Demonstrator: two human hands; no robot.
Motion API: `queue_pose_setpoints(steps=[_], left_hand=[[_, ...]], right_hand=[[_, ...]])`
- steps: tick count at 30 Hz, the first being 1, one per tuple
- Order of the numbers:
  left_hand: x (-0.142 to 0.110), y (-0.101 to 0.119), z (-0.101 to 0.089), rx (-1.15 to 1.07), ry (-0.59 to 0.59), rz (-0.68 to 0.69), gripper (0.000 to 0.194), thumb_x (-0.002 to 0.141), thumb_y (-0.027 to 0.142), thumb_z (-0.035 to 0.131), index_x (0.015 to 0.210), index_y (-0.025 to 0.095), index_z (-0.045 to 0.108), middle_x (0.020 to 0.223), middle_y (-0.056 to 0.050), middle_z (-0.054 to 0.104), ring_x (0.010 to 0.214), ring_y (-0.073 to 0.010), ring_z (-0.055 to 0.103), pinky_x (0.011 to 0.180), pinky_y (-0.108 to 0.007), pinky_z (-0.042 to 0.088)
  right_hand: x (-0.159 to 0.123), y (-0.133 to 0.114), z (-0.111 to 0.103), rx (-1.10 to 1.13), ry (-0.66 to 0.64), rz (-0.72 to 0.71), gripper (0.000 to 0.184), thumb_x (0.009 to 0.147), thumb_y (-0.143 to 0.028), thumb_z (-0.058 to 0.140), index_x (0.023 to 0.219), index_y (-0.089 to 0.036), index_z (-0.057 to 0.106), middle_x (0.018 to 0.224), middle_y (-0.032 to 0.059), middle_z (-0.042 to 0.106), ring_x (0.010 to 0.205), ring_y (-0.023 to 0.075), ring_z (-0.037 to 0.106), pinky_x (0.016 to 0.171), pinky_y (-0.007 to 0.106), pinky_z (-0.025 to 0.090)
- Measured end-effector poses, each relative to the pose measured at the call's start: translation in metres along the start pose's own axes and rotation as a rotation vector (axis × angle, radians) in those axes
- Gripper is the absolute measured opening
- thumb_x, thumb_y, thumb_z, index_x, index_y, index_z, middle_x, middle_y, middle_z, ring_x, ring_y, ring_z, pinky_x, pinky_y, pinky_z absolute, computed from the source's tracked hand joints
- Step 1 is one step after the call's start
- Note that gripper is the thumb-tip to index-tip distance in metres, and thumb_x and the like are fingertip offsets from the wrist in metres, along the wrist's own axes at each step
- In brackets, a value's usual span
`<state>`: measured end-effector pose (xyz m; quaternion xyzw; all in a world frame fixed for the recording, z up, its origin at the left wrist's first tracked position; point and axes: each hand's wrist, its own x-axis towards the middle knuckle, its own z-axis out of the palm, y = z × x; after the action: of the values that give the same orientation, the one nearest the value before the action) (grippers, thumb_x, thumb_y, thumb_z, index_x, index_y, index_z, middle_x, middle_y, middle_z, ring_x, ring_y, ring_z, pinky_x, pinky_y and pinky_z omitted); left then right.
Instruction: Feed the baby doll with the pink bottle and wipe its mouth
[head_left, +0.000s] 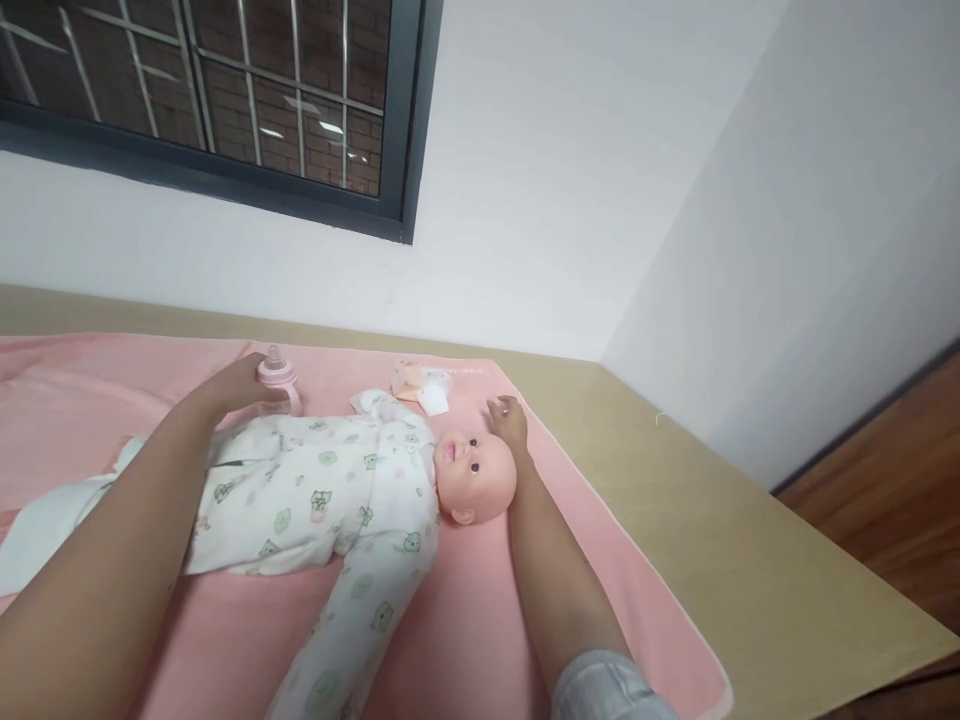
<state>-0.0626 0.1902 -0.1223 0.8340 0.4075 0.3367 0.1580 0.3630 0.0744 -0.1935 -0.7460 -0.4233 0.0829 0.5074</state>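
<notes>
A baby doll (322,490) in white printed clothes lies on its back on a pink blanket (469,620). Its bald head (480,485) points to the right. Beyond the doll's body, my left hand (247,382) is closed around a pink-topped baby bottle (277,378), which stands upright with its clear nipple on top; my fingers are partly hidden behind it. My right arm passes close by the doll's head. At its end, my right hand (510,420) rests over the blanket with loosely bent fingers apart and holds nothing visible.
A small white and orange packet or cloth (420,387) lies near the blanket's far edge. The blanket covers part of a tan surface (660,480) that meets white walls (525,200). A dark-framed window (409,130) with bars is at upper left, brown wood (900,470) at right.
</notes>
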Motion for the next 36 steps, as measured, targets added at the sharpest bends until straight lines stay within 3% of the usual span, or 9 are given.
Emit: queue_pose_setpoints(steps=[5, 8, 11, 14, 19, 24, 29, 36], left_hand=[[0.0, 0.011, -0.003, -0.045, 0.117, -0.178, 0.058, 0.058, 0.051, 0.064, 0.099, 0.011, 0.055, 0.082, 0.0, 0.07, 0.083, -0.0329, 0.067, 0.058, -0.035, 0.049], [0.001, 0.034, -0.009, -0.124, 0.121, -0.26, 0.065, 0.064, 0.056, 0.063, 0.111, 0.011, 0.054, 0.103, -0.004, 0.068, 0.1, -0.0351, 0.062, 0.074, -0.043, 0.052], [0.001, 0.062, -0.014, -0.19, 0.046, -0.204, 0.068, 0.065, 0.056, 0.063, 0.115, 0.011, 0.054, 0.109, -0.004, 0.065, 0.106, -0.0337, 0.059, 0.082, -0.043, 0.049], [0.0, 0.095, -0.015, -0.248, 0.021, -0.139, 0.061, 0.067, 0.048, 0.065, 0.116, 0.013, 0.055, 0.108, -0.003, 0.066, 0.105, -0.0308, 0.06, 0.084, -0.041, 0.049], [-0.009, 0.151, -0.007, -0.282, -0.068, -0.056, 0.062, 0.072, 0.039, 0.065, 0.128, 0.017, 0.047, 0.118, -0.007, 0.064, 0.109, -0.0283, 0.059, 0.088, -0.039, 0.05], [-0.02, 0.185, 0.003, -0.153, -0.081, 0.065, 0.067, 0.068, 0.035, 0.067, 0.131, 0.025, 0.044, 0.124, -0.005, 0.061, 0.11, -0.029, 0.059, 0.088, -0.038, 0.049], [-0.029, 0.198, 0.007, -0.114, -0.107, 0.115, 0.065, 0.071, 0.038, 0.063, 0.131, 0.026, 0.042, 0.125, -0.005, 0.059, 0.104, -0.0281, 0.061, 0.082, -0.037, 0.05], [-0.03, 0.204, 0.005, -0.139, -0.096, 0.071, 0.075, 0.072, 0.044, 0.064, 0.137, 0.024, 0.033, 0.111, -0.007, 0.064, 0.096, -0.0281, 0.063, 0.073, -0.035, 0.05]], right_hand=[[-0.001, 0.004, 0.001, -0.02, -0.018, -0.013, 0.042, 0.063, -0.031, 0.061, 0.103, -0.02, 0.053, 0.099, 0.0065, 0.058, 0.083, 0.0191, 0.057, 0.076, 0.033, 0.047], [0.001, -0.004, -0.004, -0.023, 0.041, -0.044, 0.04, 0.062, -0.024, 0.057, 0.101, -0.019, 0.053, 0.102, 0.0088, 0.058, 0.094, 0.0223, 0.056, 0.086, 0.037, 0.046], [0.008, -0.026, -0.015, -0.004, 0.128, -0.101, 0.038, 0.066, -0.027, 0.057, 0.103, -0.019, 0.052, 0.107, 0.0106, 0.058, 0.108, 0.0248, 0.051, 0.099, 0.042, 0.038], [0.013, -0.062, -0.028, 0.175, 0.146, -0.166, 0.047, 0.066, -0.037, 0.065, 0.107, -0.019, 0.051, 0.108, 0.0098, 0.06, 0.104, 0.0236, 0.055, 0.098, 0.044, 0.041], [-0.011, -0.139, -0.05, 0.632, -0.036, -0.362, 0.061, 0.063, -0.047, 0.074, 0.113, -0.022, 0.05, 0.12, 0.0081, 0.058, 0.106, 0.0186, 0.058, 0.096, 0.037, 0.048], [-0.063, -0.196, -0.058, 0.766, -0.26, -0.564, 0.056, 0.068, -0.048, 0.074, 0.113, -0.026, 0.05, 0.123, 0.005, 0.058, 0.115, 0.0184, 0.056, 0.105, 0.04, 0.044], [-0.094, -0.21, -0.045, 0.726, -0.368, -0.604, 0.056, 0.068, -0.054, 0.072, 0.112, -0.027, 0.052, 0.124, 0.0042, 0.056, 0.119, 0.0199, 0.053, 0.104, 0.04, 0.046], [-0.105, -0.21, -0.036, 0.595, -0.474, -0.579, 0.06, 0.069, -0.048, 0.074, 0.121, -0.03, 0.051, 0.128, 0.0036, 0.052, 0.118, 0.0216, 0.053, 0.102, 0.042, 0.048]])
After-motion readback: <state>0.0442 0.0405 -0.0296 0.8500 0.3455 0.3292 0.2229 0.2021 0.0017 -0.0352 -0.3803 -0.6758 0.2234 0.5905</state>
